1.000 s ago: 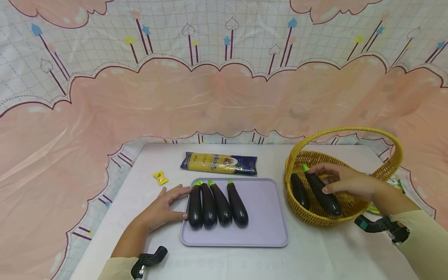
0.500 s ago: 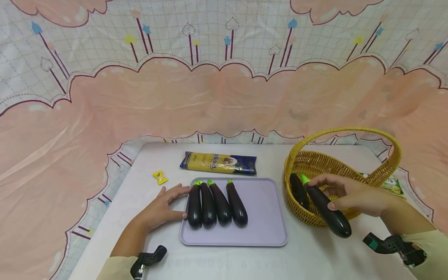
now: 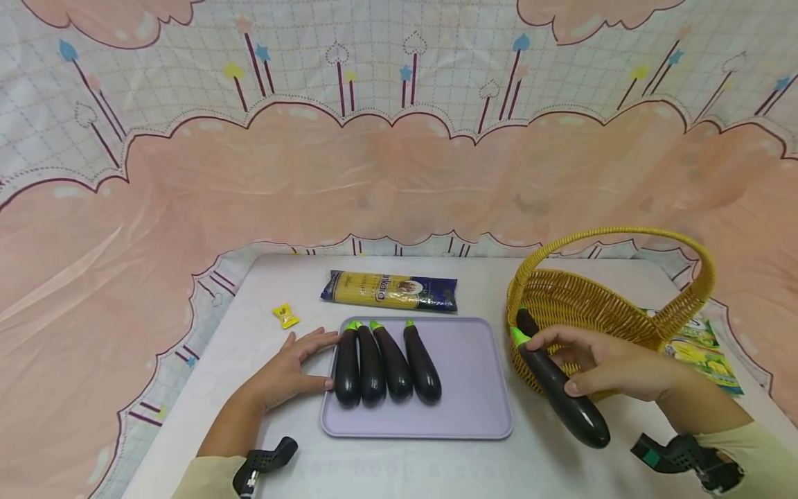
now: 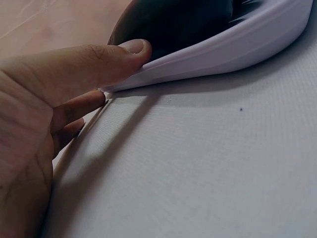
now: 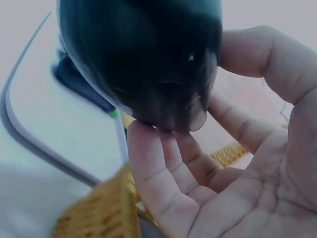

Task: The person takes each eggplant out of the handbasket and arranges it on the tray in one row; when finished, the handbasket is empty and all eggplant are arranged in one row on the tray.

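My right hand [image 3: 607,364] grips a glossy dark eggplant [image 3: 564,398] with a green stem end, over the front left rim of the yellow wicker basket [image 3: 580,294]. In the right wrist view its rounded body [image 5: 143,59] sits between thumb and fingers. Another eggplant [image 3: 526,321] lies in the basket, partly hidden behind the held one. My left hand [image 3: 289,371] rests at the left edge of the lilac tray [image 3: 474,388], fingers spread. Its thumb [image 4: 124,54] touches the tray's rim in the left wrist view. Several eggplants [image 3: 393,364] lie side by side on the tray, stems toward the back.
Behind the tray lies a blue and yellow pasta packet [image 3: 389,290]. A small yellow wrapped candy [image 3: 286,316] sits at the back left. Right of the basket, a green and yellow packet [image 3: 704,353] is partly covered by the right arm. The basket's tall handle [image 3: 623,231] arches overhead.
My right hand has lifted the eggplant out of the basket and brought it forward, then left toward the tray. The left hand has stayed in place.
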